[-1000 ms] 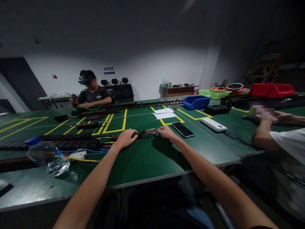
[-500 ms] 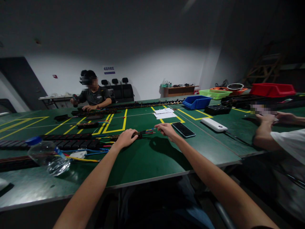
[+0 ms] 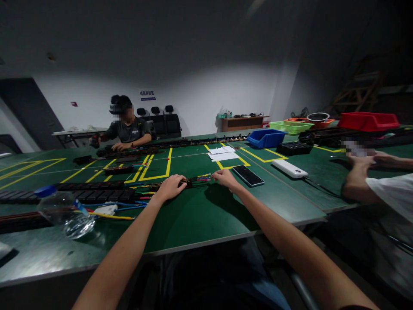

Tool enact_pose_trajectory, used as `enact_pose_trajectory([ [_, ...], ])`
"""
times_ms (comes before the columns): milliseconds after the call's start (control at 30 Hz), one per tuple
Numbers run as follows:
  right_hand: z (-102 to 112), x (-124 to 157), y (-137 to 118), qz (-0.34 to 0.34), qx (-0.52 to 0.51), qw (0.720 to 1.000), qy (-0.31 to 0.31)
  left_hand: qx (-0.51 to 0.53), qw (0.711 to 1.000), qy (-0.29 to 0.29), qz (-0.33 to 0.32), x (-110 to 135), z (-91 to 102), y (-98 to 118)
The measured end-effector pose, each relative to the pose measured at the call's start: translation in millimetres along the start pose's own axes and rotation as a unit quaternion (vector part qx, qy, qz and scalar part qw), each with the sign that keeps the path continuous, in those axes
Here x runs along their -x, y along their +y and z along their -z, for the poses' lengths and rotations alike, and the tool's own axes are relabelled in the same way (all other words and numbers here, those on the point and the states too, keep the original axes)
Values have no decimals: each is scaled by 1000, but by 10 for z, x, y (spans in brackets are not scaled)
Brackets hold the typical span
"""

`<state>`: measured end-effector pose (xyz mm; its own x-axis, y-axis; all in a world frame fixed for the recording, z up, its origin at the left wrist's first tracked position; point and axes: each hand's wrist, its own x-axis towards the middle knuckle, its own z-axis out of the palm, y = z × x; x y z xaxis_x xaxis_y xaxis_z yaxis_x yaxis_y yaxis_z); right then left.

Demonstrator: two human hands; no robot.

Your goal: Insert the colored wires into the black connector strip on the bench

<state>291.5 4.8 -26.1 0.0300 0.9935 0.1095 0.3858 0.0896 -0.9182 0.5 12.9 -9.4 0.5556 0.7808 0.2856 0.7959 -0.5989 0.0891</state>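
My left hand (image 3: 172, 187) is wrapped over a slim black strip with wires (image 3: 190, 183), pressing it to the green table. Thin coloured wires (image 3: 204, 177), blue, red and yellow among them, stick out of the strip's right end. At their tips is my right hand (image 3: 226, 178), its thumb and index finger pinched together on a wire end. Which wire it is, I cannot make out. Just to the right of that hand lies a dark phone (image 3: 248, 175). Left of my left hand, black segmented strips (image 3: 106, 196) trail blue, yellow and red cables (image 3: 129, 206).
A clear bottle (image 3: 66, 211) with a blue cap leans at the left front. White papers (image 3: 222, 153), a blue bin (image 3: 266, 138) and a white power bank (image 3: 289, 169) lie beyond my hands. One co-worker (image 3: 129, 129) sits across the table, another person's arm (image 3: 358, 176) is at right.
My right hand has dropped slightly, its index finger curling in to a pinch at the wire tips. My left hand stays put. The co-worker across has lowered a tool.
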Motion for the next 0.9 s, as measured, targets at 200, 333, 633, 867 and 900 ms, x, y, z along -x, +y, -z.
enact_pose_trajectory([
  [200, 35, 99, -169, 4, -165, 986, -13, 4, 1000, 2, 0, 7, 14, 13],
  [333, 31, 80, -149, 26, -107, 994, 3, 9, 1000, 4, -1, 12, 20, 17],
  [633, -11, 5, 30, 51, 167, 983, -56, 3, 1000, 0, 2, 14, 27, 18],
  [867, 10, 5, -12, 40, 62, 997, 2, 1, 1000, 6, 1, 12, 13, 19],
  [900, 20, 16, -34, 34, 15, 999, 4, 2, 1000, 6, 2, 12, 11, 18],
])
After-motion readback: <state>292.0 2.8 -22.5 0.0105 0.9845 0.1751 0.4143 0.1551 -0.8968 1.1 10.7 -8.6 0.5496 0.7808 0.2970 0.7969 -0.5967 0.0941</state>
